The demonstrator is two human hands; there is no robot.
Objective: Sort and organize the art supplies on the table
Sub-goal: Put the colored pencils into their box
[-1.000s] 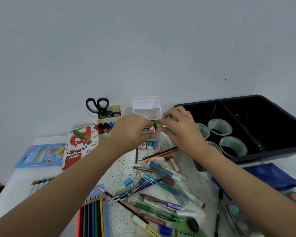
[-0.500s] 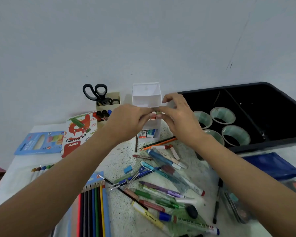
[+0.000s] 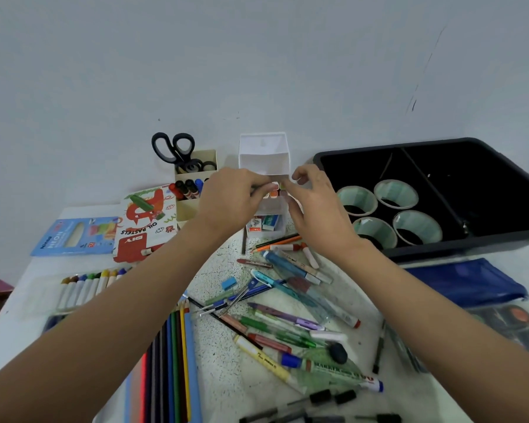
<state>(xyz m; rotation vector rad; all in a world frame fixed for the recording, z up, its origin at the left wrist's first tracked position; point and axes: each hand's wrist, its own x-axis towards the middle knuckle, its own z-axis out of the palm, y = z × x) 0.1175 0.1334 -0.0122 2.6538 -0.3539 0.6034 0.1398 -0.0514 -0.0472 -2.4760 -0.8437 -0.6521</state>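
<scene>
A white tiered organizer [image 3: 263,154] stands at the back of the table against the wall. Both hands meet over its middle tier. My left hand [image 3: 232,199] and my right hand [image 3: 315,209] together pinch a few short pastel sticks [image 3: 277,189] with green and orange ends, held at that tier's opening. The lowest tier [image 3: 266,223] holds small erasers. How far the sticks sit inside the tier is hidden by my fingers.
A beige holder [image 3: 193,190] with black scissors [image 3: 173,149] and markers stands to the left. A black bin [image 3: 440,190] with several tape rolls is at the right. Loose pens and markers [image 3: 287,315], coloured pencils [image 3: 171,361], an oil pastels box [image 3: 144,221] and a blue pouch [image 3: 464,282] lie nearer.
Both hands have stayed together at the organizer's middle tier, shifting the sticks slightly toward it. The view has tilted down, showing more of the table.
</scene>
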